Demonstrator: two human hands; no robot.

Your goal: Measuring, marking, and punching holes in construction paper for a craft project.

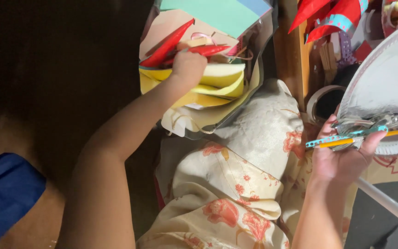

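Fingers of left hand [189,68] are curled shut and pushed into a stack of coloured paper [217,80], knuckles up; what exactly they pinch is hidden, prob. a yellow sheet or one of the red paper cones [166,46] lying on top. Fingers of right hand [342,159] are partly closed, palm up, holding a bundle: yellow pencil [346,142], teal patterned strip [332,138] and metal scissors [369,123], thumb pressed across them.

Step in hand, as judged: sorting/pulling craft material from the paper stack w/ left hand while right hand keeps tools parked. Next move calls for a firm pinch on one item only and a straight pull, so loose sheets do not slide off.

Positions rel. to paper stack: red cones touch its top, just beside left fingertips. Floral cloth [236,175] lies below it. Right-hand bundle is well apart to the right, resting against the silver paper plate [388,78]. Tape roll [321,99] sits between stack and plate.
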